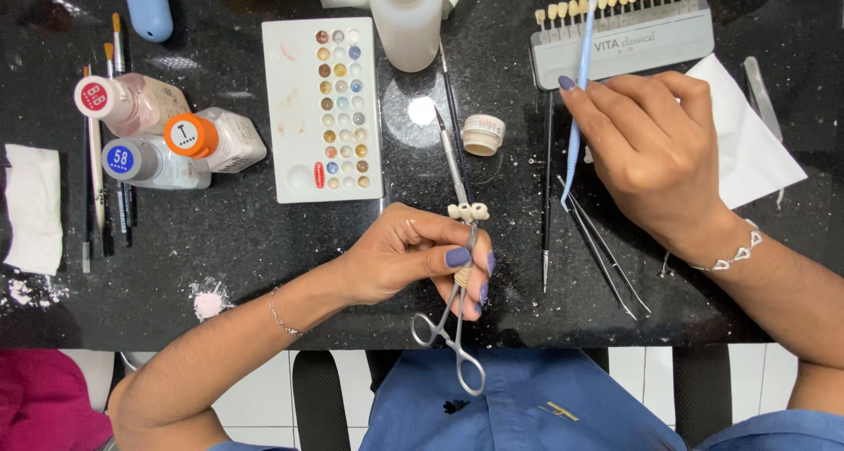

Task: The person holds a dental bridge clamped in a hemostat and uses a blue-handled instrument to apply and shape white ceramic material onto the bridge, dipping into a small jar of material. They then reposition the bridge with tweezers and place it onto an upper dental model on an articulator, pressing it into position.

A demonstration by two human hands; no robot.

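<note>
My left hand (413, 253) grips metal forceps (453, 328) whose tips clamp a small cream dental bridge of teeth (468, 211) held over the black countertop. My right hand (646, 143) holds a light blue thin brush (581, 64) between thumb and fingers, its tip pointing down toward the counter just right of the forceps. A silver instrument (452, 156) lies on the counter just behind the bridge.
A white palette with several colour wells (299, 108), a small open jar (483, 134), a white bottle (406, 20), three small capped bottles (167, 139), brushes (110, 152), a grey tooth shade guide (633, 29), white tissues (756, 152), loose metal tools (598, 249).
</note>
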